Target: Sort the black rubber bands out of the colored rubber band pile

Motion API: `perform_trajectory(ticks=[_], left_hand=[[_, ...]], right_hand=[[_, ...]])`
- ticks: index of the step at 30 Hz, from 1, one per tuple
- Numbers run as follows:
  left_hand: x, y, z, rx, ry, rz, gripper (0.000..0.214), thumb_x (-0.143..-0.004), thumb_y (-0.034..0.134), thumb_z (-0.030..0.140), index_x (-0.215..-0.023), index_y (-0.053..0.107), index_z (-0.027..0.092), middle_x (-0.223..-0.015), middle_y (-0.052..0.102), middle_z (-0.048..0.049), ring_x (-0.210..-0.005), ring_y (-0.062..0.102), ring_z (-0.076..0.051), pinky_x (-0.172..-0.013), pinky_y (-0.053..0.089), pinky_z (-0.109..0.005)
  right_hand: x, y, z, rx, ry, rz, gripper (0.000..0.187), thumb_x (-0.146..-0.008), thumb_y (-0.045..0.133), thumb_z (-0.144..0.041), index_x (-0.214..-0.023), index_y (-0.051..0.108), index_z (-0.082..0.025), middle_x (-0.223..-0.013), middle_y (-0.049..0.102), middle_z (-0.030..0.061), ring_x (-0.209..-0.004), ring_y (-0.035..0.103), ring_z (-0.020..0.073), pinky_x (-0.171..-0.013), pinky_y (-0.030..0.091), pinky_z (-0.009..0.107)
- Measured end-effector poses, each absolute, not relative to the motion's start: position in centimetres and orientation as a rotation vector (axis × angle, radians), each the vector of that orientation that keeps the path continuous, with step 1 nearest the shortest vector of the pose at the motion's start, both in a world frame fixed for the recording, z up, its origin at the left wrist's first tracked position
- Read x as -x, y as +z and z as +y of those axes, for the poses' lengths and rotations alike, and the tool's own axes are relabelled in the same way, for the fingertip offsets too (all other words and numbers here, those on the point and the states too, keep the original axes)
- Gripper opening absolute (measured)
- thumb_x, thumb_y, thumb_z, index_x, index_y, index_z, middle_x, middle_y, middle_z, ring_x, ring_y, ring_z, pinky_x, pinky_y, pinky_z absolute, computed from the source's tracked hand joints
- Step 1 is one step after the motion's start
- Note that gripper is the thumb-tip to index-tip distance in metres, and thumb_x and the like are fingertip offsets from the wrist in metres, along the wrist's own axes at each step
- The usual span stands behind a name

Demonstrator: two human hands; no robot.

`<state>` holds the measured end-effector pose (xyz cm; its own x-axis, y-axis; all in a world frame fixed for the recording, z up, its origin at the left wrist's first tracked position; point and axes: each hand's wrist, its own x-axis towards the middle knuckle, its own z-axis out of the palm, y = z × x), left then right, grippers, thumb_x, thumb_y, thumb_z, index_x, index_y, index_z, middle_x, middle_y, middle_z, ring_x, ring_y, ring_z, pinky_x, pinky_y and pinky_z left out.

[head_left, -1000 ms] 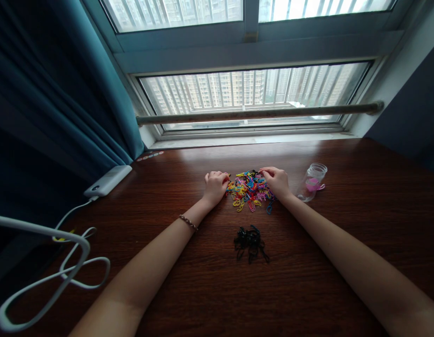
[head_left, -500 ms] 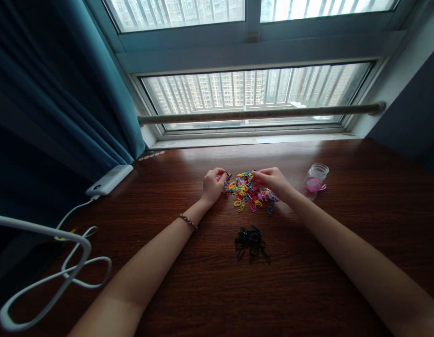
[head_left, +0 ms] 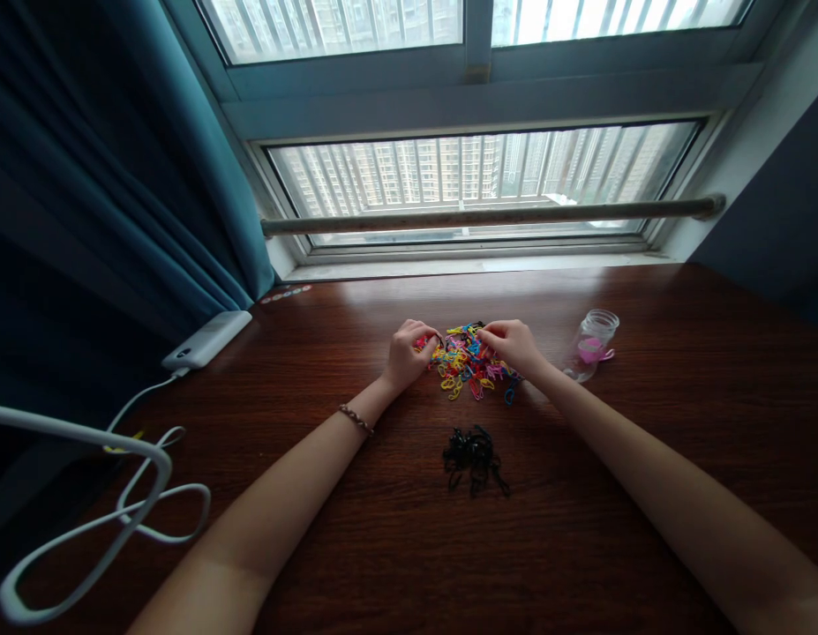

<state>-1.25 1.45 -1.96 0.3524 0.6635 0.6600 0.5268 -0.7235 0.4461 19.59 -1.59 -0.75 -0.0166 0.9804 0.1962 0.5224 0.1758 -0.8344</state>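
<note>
A loose pile of small multicoloured rubber bands lies on the brown wooden table between my hands. At its left edge, my left hand is closed, with a black rubber band showing at the thumb and fingertips. My right hand reaches into the right side of the pile, thumb and fingers pinched together. What sits in that pinch is too small to make out. Closer to me, a separate heap of black rubber bands rests on the table.
On the right, a clear jar with something pink on it stands near my right forearm. A white device with a white cable lies at the left by the blue curtain. A window with a rail borders the far edge.
My left hand has shifted slightly right and nearer over the pile, with the black band at its fingertips. My right hand has moved a little along the pile's right side.
</note>
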Motion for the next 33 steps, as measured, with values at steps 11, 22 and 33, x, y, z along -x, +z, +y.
perform_trajectory(ticks=[11,22,33], left_hand=[[-1.5,-0.8,-3.7,-3.164,0.689,-0.049,0.014,-0.077,0.046,0.024,-0.084,0.058,0.021,-0.073,0.06,-0.0043,-0.081,0.052,-0.018,-0.079,0.04,-0.035],[-2.0,0.0,-4.7,-3.211,0.61,-0.241,0.025,-0.08,0.044,0.026,-0.101,0.055,0.018,-0.081,0.062,-0.0067,-0.086,0.053,-0.02,-0.082,0.041,-0.036],[0.9,-2.1,1.2,-2.838,1.075,1.201,0.017,-0.081,0.045,0.019,-0.091,0.059,0.018,-0.087,0.062,-0.0067,-0.094,0.051,-0.022,-0.085,0.037,-0.037]], right_hand=[[-20.6,-3.8,-0.1,1.521,0.206,-1.869,0.025,-0.079,0.045,-0.014,-0.095,0.065,-0.015,-0.097,0.066,0.0081,-0.093,0.058,0.0195,-0.084,0.043,0.029],[-20.6,-4.4,0.1,1.458,0.121,-1.949,0.028,-0.078,0.044,-0.011,-0.091,0.068,-0.014,-0.099,0.065,0.0094,-0.099,0.054,0.0191,-0.092,0.038,0.031],[-20.8,-3.0,-0.5,1.519,0.258,-1.601,0.025,-0.078,0.045,-0.018,-0.083,0.069,-0.018,-0.086,0.069,0.0051,-0.081,0.062,0.0173,-0.076,0.046,0.027]])
